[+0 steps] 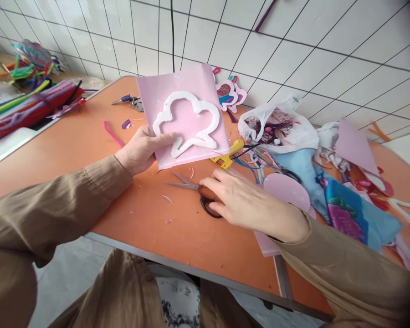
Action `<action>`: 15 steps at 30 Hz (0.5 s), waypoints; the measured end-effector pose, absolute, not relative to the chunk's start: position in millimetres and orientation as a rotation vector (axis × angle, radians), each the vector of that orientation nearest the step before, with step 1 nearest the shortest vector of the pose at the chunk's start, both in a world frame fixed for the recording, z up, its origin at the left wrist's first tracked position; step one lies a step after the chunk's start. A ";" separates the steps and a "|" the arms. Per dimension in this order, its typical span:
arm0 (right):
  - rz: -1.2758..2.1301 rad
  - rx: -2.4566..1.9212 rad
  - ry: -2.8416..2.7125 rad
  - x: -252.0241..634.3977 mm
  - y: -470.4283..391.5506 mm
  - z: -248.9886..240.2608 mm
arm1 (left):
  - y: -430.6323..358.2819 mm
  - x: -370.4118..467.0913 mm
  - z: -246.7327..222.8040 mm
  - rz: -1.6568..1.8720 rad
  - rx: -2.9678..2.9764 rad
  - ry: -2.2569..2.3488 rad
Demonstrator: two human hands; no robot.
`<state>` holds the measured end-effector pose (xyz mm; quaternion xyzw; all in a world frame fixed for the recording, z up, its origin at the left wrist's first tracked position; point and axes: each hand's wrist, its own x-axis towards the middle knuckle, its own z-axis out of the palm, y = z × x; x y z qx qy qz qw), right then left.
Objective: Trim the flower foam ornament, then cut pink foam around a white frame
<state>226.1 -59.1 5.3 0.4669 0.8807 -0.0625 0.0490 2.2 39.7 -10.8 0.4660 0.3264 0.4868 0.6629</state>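
My left hand [140, 148] is closed on the left edge of a pink sheet [187, 120], holding it up and tilted above the table. The thumb presses on its face, beside a raised white cloud-like outline [176, 97] on the sheet. Low over the table, my right hand [234, 196] has its fingers on the black-handled scissors [187, 185]. Their blades point left and stand slightly apart. Part of the handle is covered by the fingers. Just behind this hand lies a yellow glue gun [230, 155], partly hidden by the sheet.
Keys [131, 101] and a pink stick [112, 133] lie left on the orange table [133, 218]. Colourful pipe cleaners [30, 107] fill the far left. Rightward are a white plastic bag [280, 125], pink pieces [287, 191], blue fabric [299, 168] and scraps. A tiled wall stands behind.
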 end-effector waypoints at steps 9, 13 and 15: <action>-0.355 1.293 2.842 249.1 -61.7 12.5 | 40.2 0.3 -12.0 1.070 1.048 0.728; -0.605 1.428 2.864 273.7 -58.9 19.5 | 39.0 1.2 -10.5 1.072 1.036 0.724; -0.633 1.583 2.898 285.2 -60.8 21.0 | 38.8 1.6 -9.7 1.072 1.021 0.723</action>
